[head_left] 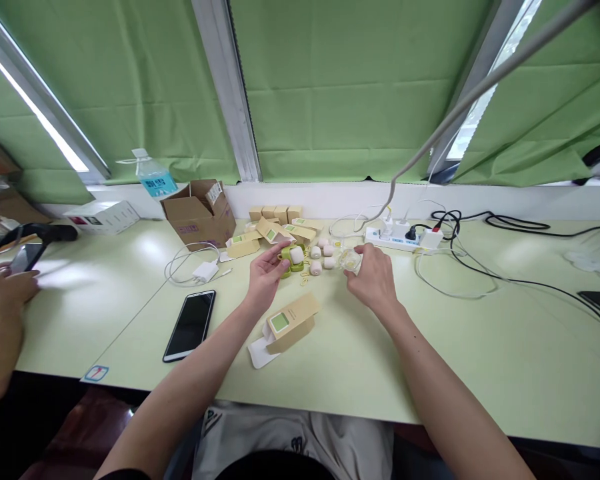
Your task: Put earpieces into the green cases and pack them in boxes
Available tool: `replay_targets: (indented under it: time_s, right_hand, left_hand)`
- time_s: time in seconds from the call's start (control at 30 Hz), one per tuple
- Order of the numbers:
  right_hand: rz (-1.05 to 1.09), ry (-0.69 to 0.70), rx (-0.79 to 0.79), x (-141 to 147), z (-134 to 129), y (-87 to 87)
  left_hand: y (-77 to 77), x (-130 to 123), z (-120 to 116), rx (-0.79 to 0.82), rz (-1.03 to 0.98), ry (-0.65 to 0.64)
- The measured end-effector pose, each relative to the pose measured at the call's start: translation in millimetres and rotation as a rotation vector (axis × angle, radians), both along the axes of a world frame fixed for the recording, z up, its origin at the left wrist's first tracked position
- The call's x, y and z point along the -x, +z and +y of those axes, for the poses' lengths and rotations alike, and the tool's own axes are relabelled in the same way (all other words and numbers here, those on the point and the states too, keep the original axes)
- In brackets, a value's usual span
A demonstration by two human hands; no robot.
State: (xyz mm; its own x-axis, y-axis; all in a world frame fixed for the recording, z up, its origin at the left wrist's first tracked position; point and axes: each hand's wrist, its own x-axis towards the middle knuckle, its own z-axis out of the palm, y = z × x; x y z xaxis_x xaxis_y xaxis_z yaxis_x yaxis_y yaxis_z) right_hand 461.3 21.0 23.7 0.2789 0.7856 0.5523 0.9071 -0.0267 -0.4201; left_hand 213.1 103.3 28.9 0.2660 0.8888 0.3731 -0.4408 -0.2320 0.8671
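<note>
Holding a handset [26, 257] above the surface [480, 360] at far left is a co-worker's hand [11, 291]. Next, a dark-screened phone [190, 325] lies by the front edge. Toward the back edge, the left hand [265, 272] has thumb and fingers clamped on a green-and-white item [297, 255]. Small pale pieces [315, 268] sit between the hands. The right hand [376, 275] grips a clear plastic piece [348, 260] (its exact shape is unclear), near a power strip [396, 239] along the back edge.

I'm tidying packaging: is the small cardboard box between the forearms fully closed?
No, the small cardboard box has its white flap sticking out open.
</note>
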Motion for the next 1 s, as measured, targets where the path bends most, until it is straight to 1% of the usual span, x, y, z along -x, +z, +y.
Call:
replay_targets:
  time_s: [0.07, 0.13, 0.23, 0.33, 0.6, 0.7, 0.8, 0.87, 1.0]
  right_hand:
    - [0.138, 0.116, -0.029, 11, -5, 6.0]
    - [0.177, 0.199, -0.063, 22, -8, 6.9]
    - [0.115, 0.271, -0.177, 34, -9, 2.7]
    - [0.054, 0.336, -0.280, 40, -9, -1.2]
    - [0.059, 0.487, -0.304, 50, -9, -6.4]
    - [0.079, 0.517, -0.347, 53, -8, -7.2]
    - [0.098, 0.515, -0.364, 54, -9, -7.2]
    - [0.115, 0.494, -0.339, 54, -9, -7.8]
    - [0.162, 0.442, -0.311, 55, -8, -11.9]
  left_hand:
    - [1.3, -2, -4, -0.042, 0.021, -0.006]
    - [2.6, -3, -9, -0.086, 0.051, -0.016]
    - [4.3, -5, -16, -0.146, 0.122, -0.032]
    - [4.7, -7, -20, -0.169, 0.189, -0.031]
    - [2.9, -9, -23, -0.199, 0.274, -0.048]
    - [4.4, -8, -24, -0.238, 0.342, -0.039]
    - [4.8, -8, -26, -0.298, 0.437, -0.017]
    - [4.0, -8, -28, -0.377, 0.505, 0.011]
    - [2.4, -9, -33, -0.614, 0.621, 0.060]
